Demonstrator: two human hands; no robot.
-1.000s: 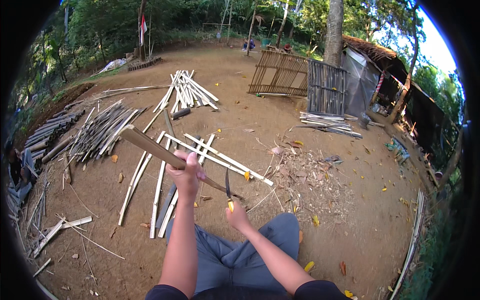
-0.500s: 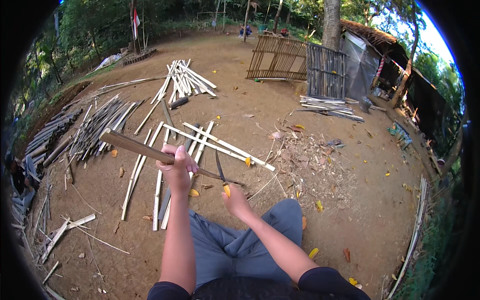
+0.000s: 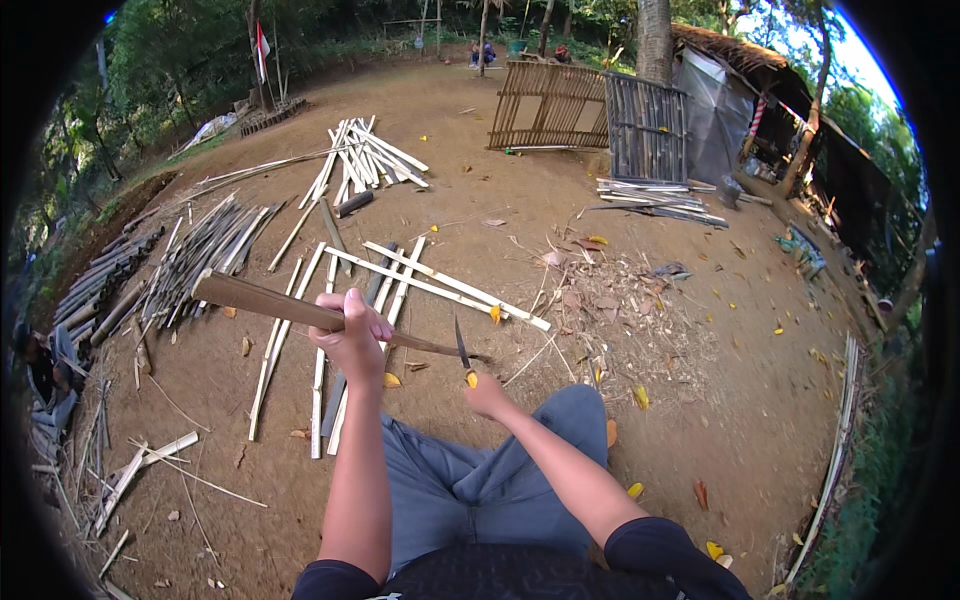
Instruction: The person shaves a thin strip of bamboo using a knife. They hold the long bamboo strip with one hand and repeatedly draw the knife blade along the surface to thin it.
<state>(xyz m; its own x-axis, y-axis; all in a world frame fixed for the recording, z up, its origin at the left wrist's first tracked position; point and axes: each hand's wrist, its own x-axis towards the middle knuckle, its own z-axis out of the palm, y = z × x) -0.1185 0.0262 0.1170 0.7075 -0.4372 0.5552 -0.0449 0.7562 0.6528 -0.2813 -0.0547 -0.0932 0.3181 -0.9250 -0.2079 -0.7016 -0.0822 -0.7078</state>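
My left hand (image 3: pixel 350 335) is closed around a long brown bamboo slat (image 3: pixel 262 303). Its broad end juts out to the left, while the thinner end tapers off to the right, low over the ground. In my right hand (image 3: pixel 488 398) is a knife (image 3: pixel 462 343) with a dark narrow blade and a yellow handle, its point upward. The blade is close to the slat's thin end; whether they touch I cannot tell. Both hands are in front of my bent legs in grey trousers (image 3: pixel 470 480).
Pale split strips (image 3: pixel 440 285) lie just ahead, with another pale pile (image 3: pixel 365 155) beyond. Darker bamboo pieces (image 3: pixel 200 255) are heaped at left. Shavings and dry leaves (image 3: pixel 625 320) litter the ground at right. A bamboo panel (image 3: pixel 648 130) stands near a hut (image 3: pixel 745 80).
My right hand with the knife has moved a little to the right along the slat. The slat's broad end has dropped slightly and shifted left. My left hand keeps its grip.
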